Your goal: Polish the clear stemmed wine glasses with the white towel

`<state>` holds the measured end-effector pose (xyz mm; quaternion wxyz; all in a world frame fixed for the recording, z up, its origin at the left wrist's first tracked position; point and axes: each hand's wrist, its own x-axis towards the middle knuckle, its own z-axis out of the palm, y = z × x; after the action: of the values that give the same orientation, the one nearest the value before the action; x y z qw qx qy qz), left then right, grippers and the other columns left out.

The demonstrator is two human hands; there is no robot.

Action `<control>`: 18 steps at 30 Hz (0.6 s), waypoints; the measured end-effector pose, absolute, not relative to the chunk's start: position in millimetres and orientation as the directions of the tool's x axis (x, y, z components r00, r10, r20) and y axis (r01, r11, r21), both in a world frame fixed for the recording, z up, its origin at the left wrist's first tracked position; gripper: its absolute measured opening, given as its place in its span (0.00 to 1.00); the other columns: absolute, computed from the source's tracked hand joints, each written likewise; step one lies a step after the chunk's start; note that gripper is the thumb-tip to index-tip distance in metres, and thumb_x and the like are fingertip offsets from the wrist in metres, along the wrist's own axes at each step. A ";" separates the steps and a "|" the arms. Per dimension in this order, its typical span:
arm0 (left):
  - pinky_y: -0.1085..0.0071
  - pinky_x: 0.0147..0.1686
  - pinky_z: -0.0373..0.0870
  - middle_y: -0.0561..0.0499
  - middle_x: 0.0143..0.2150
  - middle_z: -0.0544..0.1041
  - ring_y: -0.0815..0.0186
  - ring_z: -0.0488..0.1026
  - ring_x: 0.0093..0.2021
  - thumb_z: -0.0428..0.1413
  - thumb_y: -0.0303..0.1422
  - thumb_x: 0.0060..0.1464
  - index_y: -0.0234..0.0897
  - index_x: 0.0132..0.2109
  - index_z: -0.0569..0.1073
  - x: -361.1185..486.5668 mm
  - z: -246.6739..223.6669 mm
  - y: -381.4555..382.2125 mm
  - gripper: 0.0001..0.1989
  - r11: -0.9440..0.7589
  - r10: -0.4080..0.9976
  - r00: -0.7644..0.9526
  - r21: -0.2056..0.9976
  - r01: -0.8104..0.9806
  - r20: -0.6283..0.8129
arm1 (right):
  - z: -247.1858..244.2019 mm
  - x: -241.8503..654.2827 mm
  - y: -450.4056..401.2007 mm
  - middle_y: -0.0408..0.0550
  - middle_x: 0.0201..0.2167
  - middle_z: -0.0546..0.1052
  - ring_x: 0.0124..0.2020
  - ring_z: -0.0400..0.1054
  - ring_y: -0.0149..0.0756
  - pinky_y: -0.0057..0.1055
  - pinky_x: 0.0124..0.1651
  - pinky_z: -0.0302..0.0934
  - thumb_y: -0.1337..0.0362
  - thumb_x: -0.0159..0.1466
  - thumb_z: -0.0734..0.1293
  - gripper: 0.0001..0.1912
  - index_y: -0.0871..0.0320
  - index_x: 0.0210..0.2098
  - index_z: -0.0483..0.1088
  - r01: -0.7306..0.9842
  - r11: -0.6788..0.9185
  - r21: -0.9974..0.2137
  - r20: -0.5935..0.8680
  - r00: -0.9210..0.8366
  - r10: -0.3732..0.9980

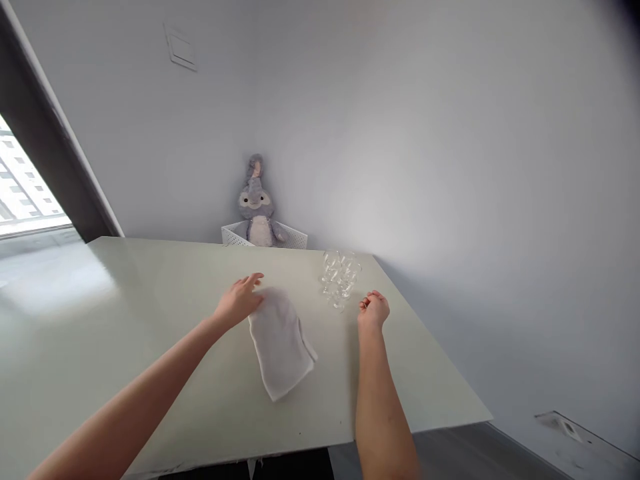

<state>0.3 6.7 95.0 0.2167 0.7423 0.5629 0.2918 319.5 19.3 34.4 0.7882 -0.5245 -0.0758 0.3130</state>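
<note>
A white folded cloth (281,347) lies at a slant on the pale table (175,373). My left hand (239,301) is at the cloth's far left corner, its fingers stretched forward and apart and its thumb beside the cloth's edge. Whether the thumb touches the cloth I cannot tell. To the right, my right hand (375,309) is closed, with the fingers curled in. Anything inside it is hidden. Just left of that hand stands a cluster of clear glasses (340,277), several of them close together near the table's far right end.
Behind the table's far edge, a grey plush rabbit (260,230) sits in a white perforated basket (293,235). A bare wall (450,187) runs along the right side. A window (25,180) is at the far left, and the table's front edge (300,452) shows below.
</note>
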 end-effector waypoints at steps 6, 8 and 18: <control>0.62 0.45 0.63 0.42 0.46 0.68 0.57 0.64 0.46 0.47 0.37 0.52 0.37 0.46 0.70 16.4 47.3 -23.1 0.15 -0.429 0.887 0.381 0.162 0.888 0.263 | 40.1 317.2 16.0 0.38 0.23 0.65 0.17 0.55 0.21 0.20 0.16 0.50 0.73 0.41 0.59 0.13 0.57 0.28 0.61 -0.450 0.303 -0.840 -0.202 0.778 0.595; 0.59 0.43 0.63 0.40 0.46 0.68 0.52 0.64 0.47 0.50 0.41 0.50 0.36 0.45 0.70 31.5 33.9 -35.6 0.18 -0.472 0.879 0.453 0.139 0.871 0.148 | 42.6 316.2 13.8 0.38 0.23 0.64 0.17 0.55 0.21 0.21 0.16 0.50 0.73 0.40 0.59 0.13 0.57 0.28 0.61 -0.453 0.317 -0.833 -0.189 0.773 0.606; 0.47 0.55 0.43 0.33 0.61 0.53 0.43 0.45 0.62 0.41 0.48 0.54 0.31 0.57 0.59 88.0 -1.2 24.1 0.31 -0.457 0.887 0.458 0.214 0.863 0.048 | 45.0 319.6 8.9 0.36 0.21 0.63 0.16 0.55 0.20 0.21 0.16 0.49 0.74 0.39 0.61 0.13 0.58 0.26 0.60 -0.507 0.322 -0.799 -0.170 0.705 0.688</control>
<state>88.0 24.1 -1.2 0.0796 0.8502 0.5147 0.0766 319.6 8.9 45.0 0.8068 -0.4491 -0.1010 0.3703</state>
